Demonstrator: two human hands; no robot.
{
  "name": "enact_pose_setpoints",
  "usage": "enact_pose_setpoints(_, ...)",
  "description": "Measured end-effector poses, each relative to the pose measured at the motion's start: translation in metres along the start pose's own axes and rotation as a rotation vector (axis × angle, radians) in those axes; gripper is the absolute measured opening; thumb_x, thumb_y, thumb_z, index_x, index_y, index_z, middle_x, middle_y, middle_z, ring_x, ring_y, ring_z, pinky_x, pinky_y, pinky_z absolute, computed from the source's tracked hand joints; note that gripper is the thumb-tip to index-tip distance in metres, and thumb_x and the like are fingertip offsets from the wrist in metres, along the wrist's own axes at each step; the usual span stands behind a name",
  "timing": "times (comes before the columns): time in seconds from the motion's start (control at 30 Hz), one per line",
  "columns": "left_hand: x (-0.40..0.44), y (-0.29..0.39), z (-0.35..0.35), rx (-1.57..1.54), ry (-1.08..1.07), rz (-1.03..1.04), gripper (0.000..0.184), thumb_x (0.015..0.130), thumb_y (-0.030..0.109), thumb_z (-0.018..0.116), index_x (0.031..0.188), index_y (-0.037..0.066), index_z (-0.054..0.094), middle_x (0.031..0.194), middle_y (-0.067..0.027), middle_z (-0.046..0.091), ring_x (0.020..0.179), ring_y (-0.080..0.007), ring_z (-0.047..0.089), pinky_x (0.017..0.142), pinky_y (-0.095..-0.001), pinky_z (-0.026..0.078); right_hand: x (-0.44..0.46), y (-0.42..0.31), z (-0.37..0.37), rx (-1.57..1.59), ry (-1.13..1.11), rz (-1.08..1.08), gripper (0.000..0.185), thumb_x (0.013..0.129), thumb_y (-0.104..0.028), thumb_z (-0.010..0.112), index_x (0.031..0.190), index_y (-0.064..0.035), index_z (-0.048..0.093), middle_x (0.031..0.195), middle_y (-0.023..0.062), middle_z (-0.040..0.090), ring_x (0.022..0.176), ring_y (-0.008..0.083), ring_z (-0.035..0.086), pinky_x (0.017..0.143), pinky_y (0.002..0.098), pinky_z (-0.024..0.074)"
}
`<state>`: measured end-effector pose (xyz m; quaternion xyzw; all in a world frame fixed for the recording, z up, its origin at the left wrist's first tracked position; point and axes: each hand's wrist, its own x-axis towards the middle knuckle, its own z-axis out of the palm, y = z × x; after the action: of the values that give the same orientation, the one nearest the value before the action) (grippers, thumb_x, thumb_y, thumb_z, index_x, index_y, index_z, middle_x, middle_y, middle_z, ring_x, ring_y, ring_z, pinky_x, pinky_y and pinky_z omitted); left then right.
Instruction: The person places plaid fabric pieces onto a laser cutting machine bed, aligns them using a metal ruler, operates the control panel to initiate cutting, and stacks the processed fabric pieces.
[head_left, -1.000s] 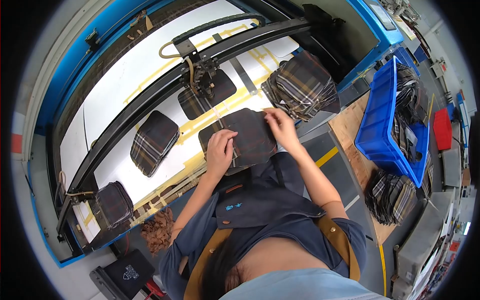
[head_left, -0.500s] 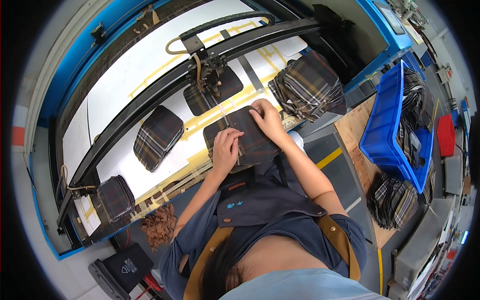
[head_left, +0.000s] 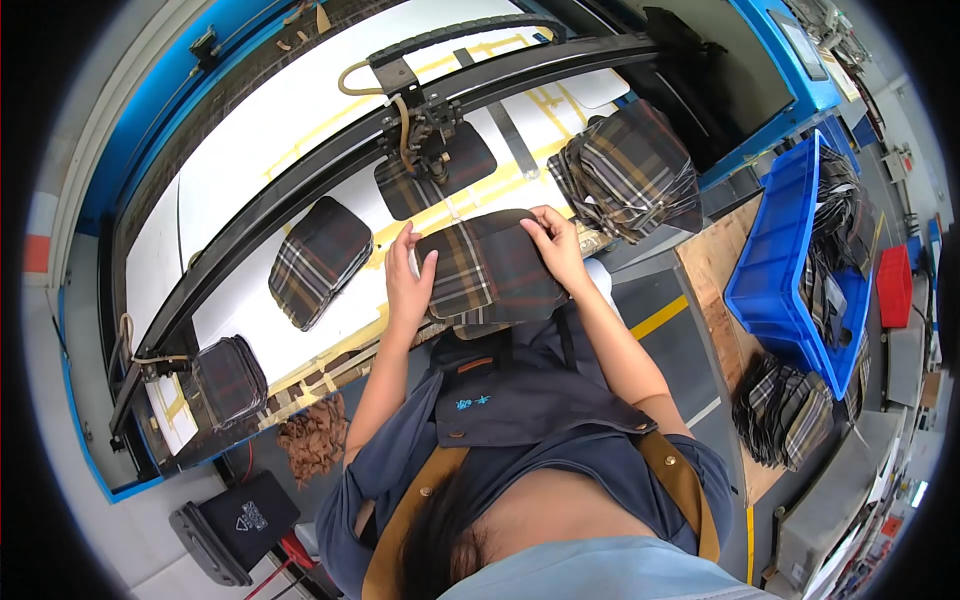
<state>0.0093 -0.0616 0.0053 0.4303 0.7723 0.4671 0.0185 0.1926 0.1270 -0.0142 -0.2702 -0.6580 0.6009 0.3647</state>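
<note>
A dark plaid fabric piece (head_left: 480, 265) with rounded corners lies at the machine's front edge, close to my apron, with more plaid cloth showing under its lower edge. My right hand (head_left: 560, 248) grips its upper right corner, thumb on top and fingers at the far edge. Beside the left edge is my left hand (head_left: 408, 285), thumb touching the cloth and the other fingers spread apart from it. Just beyond, another plaid piece (head_left: 405, 190) lies under the black machine head (head_left: 415, 140).
Plaid stacks sit on the white bed (head_left: 235, 320): one at right (head_left: 630, 170), one left of centre (head_left: 320, 260), one at far left (head_left: 228, 380). A black gantry beam (head_left: 290, 215) crosses it. A blue crate (head_left: 775, 270) with cloth stands right, beside another plaid stack (head_left: 780, 410).
My left hand has moved left off the top of the fabric to its left edge, uncovering the light stripes. The right hand stays at the upper right corner.
</note>
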Motion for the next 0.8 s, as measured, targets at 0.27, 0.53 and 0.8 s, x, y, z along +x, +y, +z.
enact_pose_setpoints(0.27,0.011,-0.014,-0.008,-0.607,-0.116,-0.339,0.034,0.093,0.005,0.069,0.125,0.002,0.06,0.099,0.002,0.062,0.08,-0.0016,0.051,0.071,-0.0164,0.041,-0.001,-0.008,0.001,0.059,-0.001,0.036,0.012,0.096,-0.011,0.066,0.098,0.0004,0.066,0.074,-0.0039,0.064,0.068,0.0005,0.049,0.061,0.0193,0.0402)
enact_pose_setpoints(0.53,0.012,-0.015,-0.014,-0.352,-0.08,-0.379,0.019,0.095,0.017,0.07,0.089,0.0,0.065,0.07,0.0054,0.059,0.062,-0.002,0.047,0.059,-0.0197,0.04,-0.002,-0.006,0.001,-0.052,0.002,0.026,0.014,0.096,-0.012,0.066,0.096,0.0011,0.066,0.07,-0.0022,0.063,0.066,0.0017,0.049,0.06,0.0212,0.0412)
enact_pose_setpoints(0.8,0.013,-0.025,-0.017,-0.217,-0.124,-0.376,0.03,0.097,0.027,0.068,0.082,0.001,0.061,0.062,0.0045,0.046,0.059,-0.0045,0.037,0.053,-0.0242,0.032,-0.002,-0.013,0.003,-0.023,0.01,0.056,0.015,0.096,-0.013,0.066,0.093,0.0011,0.065,0.067,-0.0018,0.063,0.063,0.0022,0.051,0.058,0.0219,0.0423)
